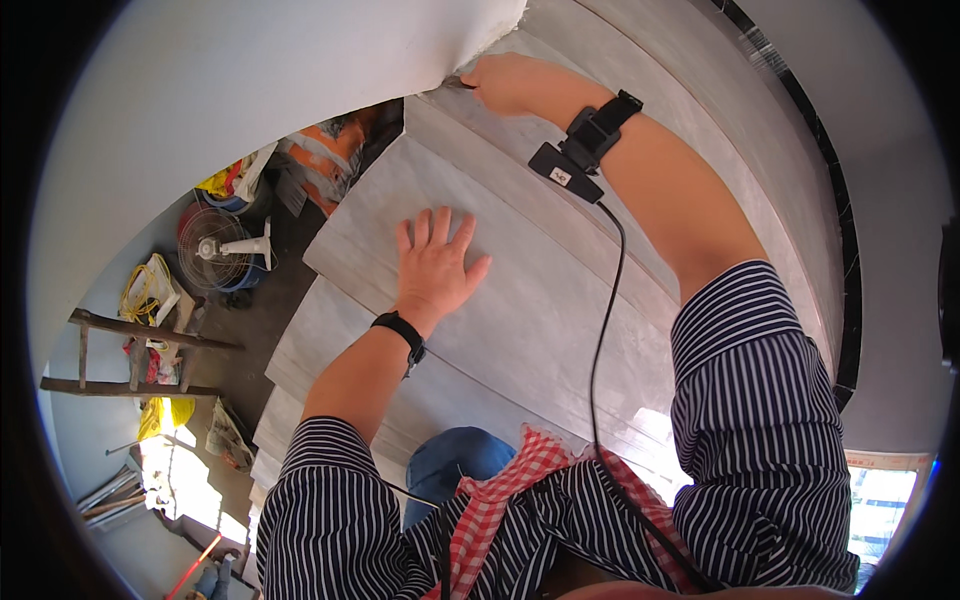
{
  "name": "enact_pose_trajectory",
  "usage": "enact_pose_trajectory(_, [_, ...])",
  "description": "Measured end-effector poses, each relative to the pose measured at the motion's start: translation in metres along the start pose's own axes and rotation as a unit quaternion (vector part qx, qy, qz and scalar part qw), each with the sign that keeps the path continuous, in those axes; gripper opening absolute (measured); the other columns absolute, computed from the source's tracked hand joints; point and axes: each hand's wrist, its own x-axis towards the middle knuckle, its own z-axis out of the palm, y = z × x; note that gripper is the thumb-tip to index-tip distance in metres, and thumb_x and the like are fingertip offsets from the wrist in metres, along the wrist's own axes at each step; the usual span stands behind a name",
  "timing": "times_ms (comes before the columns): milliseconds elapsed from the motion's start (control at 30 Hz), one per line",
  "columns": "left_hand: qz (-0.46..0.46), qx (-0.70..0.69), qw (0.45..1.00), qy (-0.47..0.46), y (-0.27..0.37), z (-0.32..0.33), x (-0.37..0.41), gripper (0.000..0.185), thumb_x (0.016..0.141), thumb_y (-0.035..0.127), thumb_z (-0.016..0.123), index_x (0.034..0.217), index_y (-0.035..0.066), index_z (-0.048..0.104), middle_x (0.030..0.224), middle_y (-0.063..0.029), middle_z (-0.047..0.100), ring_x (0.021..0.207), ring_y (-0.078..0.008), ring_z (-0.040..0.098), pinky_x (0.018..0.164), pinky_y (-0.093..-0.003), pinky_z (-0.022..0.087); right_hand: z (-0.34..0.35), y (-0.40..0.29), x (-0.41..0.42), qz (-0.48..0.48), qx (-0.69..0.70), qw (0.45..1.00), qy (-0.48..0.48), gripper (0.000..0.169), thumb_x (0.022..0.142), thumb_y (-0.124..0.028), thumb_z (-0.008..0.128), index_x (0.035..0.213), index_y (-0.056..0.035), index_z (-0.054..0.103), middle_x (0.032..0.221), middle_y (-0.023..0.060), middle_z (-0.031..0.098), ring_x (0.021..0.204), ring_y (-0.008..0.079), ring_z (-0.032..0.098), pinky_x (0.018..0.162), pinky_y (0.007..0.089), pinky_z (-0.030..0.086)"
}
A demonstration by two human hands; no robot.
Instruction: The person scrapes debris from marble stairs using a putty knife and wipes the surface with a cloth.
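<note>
My left hand (439, 266) lies palm down, fingers spread, on a pale grey stone-look stair tread (517, 292). Farther up, my right hand (499, 84) is at the inner corner of a higher step, beside the end of the white wall (300, 52). Its fingers close on a small dark, thin tool (454, 82), perhaps a scraper; its shape is mostly hidden. A black strapped device (566, 172) with a cable sits on my right wrist, and a black band (401, 334) is round my left wrist.
Steps drop away at the left to a lower floor. Down there are a white fan (217, 247), a wooden ladder (150, 388), an orange and grey bundle (324, 161) and yellow cable (142, 296). A black skirting strip (832, 172) curves along the right wall. The black device cable (596, 352) hangs across the steps.
</note>
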Motion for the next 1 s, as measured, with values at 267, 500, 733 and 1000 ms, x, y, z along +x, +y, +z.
enact_pose_trajectory(267, [0.003, -0.002, 1.0, 0.006, 0.002, 0.0, 0.001, 0.058, 0.085, 0.045, 0.071, 0.132, 0.013, 0.062, 0.134, -0.0132, 0.049, 0.126, -0.0338, 0.04, 0.108, -0.0539, 0.027, 0.008, -0.003, -0.009, 0.024, 0.023, 0.999, -0.001, 0.041, 0.102, -0.021, 0.051, 0.141, -0.0158, 0.058, 0.107, 0.0139, 0.072, 0.096, 0.0353, 0.067, 0.081, 0.0474, 0.053])
enact_pose_trajectory(500, [0.008, 0.007, 1.0, 0.014, -0.005, 0.0, -0.002, 0.058, 0.085, 0.045, 0.071, 0.131, 0.012, 0.063, 0.134, -0.0132, 0.049, 0.125, -0.0334, 0.04, 0.107, -0.0518, 0.028, 0.007, -0.006, -0.013, 0.001, -0.009, 0.999, -0.037, 0.042, 0.101, -0.02, 0.051, 0.142, -0.0157, 0.057, 0.111, 0.013, 0.072, 0.096, 0.0344, 0.067, 0.08, 0.0459, 0.052])
enact_pose_trajectory(733, [0.0, 0.003, 1.0, 0.012, -0.003, 0.001, -0.004, 0.058, 0.085, 0.046, 0.07, 0.132, 0.012, 0.062, 0.135, -0.0126, 0.049, 0.126, -0.0337, 0.04, 0.107, -0.0518, 0.028, 0.004, -0.01, -0.014, -0.06, -0.017, 0.998, -0.027, 0.042, 0.101, -0.02, 0.051, 0.143, -0.0161, 0.057, 0.111, 0.0133, 0.072, 0.097, 0.0363, 0.067, 0.081, 0.0466, 0.053])
enact_pose_trajectory(1000, [-0.01, 0.025, 1.0, -0.003, -0.001, -0.002, -0.002, 0.059, 0.086, 0.048, 0.069, 0.132, 0.012, 0.062, 0.136, -0.0123, 0.049, 0.127, -0.0327, 0.039, 0.109, -0.0518, 0.027, 0.015, -0.012, -0.023, -0.027, 0.027, 0.999, -0.019, 0.041, 0.101, -0.02, 0.05, 0.141, -0.015, 0.058, 0.11, 0.017, 0.071, 0.099, 0.0379, 0.066, 0.083, 0.0474, 0.053])
